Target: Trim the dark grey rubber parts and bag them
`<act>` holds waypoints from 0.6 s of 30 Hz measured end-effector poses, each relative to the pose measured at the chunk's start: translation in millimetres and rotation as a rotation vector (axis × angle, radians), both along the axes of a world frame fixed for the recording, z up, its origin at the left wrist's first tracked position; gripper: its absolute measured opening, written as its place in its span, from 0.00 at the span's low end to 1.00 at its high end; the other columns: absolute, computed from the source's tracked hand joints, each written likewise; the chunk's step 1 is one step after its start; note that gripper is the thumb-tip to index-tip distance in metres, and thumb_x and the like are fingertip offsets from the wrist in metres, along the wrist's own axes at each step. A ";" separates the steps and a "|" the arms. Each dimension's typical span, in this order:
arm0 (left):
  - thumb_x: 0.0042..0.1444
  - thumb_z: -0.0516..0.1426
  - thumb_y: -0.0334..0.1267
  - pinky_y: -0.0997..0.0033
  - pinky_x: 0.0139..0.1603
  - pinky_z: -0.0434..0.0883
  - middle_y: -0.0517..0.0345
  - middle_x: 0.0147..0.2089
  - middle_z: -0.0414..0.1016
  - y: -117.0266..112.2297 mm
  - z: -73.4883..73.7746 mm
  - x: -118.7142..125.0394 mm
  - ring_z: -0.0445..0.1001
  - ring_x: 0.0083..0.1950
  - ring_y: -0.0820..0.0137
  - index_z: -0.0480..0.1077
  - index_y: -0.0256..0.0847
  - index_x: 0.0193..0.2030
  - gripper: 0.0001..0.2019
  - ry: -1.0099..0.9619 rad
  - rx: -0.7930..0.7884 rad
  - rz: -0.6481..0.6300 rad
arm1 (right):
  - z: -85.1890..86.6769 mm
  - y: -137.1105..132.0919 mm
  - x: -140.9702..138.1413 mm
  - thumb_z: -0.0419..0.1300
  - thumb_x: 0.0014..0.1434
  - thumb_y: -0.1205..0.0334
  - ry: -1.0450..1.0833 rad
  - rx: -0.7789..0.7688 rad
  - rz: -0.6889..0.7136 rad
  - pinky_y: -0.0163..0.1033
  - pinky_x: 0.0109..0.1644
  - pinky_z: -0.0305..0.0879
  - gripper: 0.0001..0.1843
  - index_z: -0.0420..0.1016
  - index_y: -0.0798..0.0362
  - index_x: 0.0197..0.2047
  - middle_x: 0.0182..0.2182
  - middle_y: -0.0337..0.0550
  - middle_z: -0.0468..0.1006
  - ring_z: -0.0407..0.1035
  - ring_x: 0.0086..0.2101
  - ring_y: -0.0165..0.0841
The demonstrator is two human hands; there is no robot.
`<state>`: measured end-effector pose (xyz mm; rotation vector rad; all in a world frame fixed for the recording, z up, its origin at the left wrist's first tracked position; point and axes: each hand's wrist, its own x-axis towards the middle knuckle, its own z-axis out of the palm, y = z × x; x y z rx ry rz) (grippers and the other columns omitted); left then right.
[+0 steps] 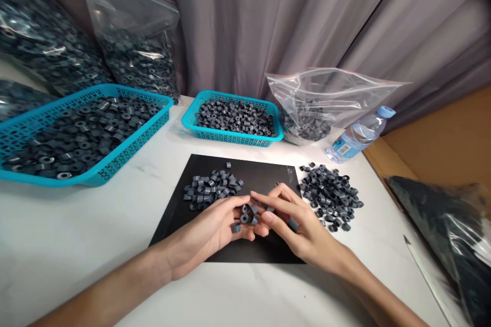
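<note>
Over a black mat, my left hand is cupped palm up and holds several small grey plastic rings. My right hand meets its fingertips from the right, with the fingers curled. A grey ring shows between the thumb and index finger of that hand, and another lies close to its fingertips. Behind my left hand, a pile of the same rings rests on the mat. To the right of my right hand, a second pile spreads over the mat's edge and the white table.
Two turquoise baskets of grey rings stand behind: a large basket at left and a smaller basket at centre. Filled zip bags lean at the back left. An open zip bag and a water bottle stand at back right.
</note>
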<state>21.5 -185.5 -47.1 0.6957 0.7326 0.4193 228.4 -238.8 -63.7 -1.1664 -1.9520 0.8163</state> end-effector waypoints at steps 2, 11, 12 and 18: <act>0.70 0.51 0.39 0.67 0.46 0.72 0.49 0.39 0.82 0.5 2.1 -0.1 0.79 0.43 0.65 0.78 0.32 0.45 0.16 0.015 0.005 0.020 | -1.5 0.1 -0.8 0.56 0.73 0.60 0.054 -0.030 -0.029 0.39 0.44 0.66 0.16 0.72 0.45 0.62 0.41 0.42 0.70 0.66 0.38 0.33; 0.66 0.58 0.36 0.64 0.46 0.76 0.47 0.43 0.85 -2.2 2.7 -2.8 0.84 0.43 0.59 0.76 0.33 0.44 0.09 0.066 0.054 0.092 | -4.6 0.8 -4.0 0.64 0.68 0.58 0.108 0.002 -0.105 0.36 0.34 0.61 0.05 0.76 0.50 0.44 0.35 0.38 0.74 0.64 0.32 0.31; 0.66 0.58 0.36 0.63 0.47 0.76 0.47 0.43 0.85 -2.5 2.2 -2.7 0.84 0.43 0.58 0.76 0.33 0.44 0.08 0.071 0.055 0.096 | -4.4 0.9 -3.9 0.64 0.68 0.59 0.098 0.011 -0.111 0.36 0.34 0.61 0.05 0.77 0.49 0.46 0.35 0.38 0.73 0.64 0.32 0.31; 0.66 0.57 0.34 0.60 0.51 0.78 0.50 0.39 0.85 -6.0 7.9 1.8 0.85 0.39 0.62 0.74 0.33 0.43 0.07 0.103 0.002 0.128 | -4.8 1.1 -6.4 0.63 0.68 0.58 0.081 0.021 -0.175 0.36 0.32 0.59 0.06 0.80 0.47 0.47 0.33 0.38 0.70 0.64 0.31 0.30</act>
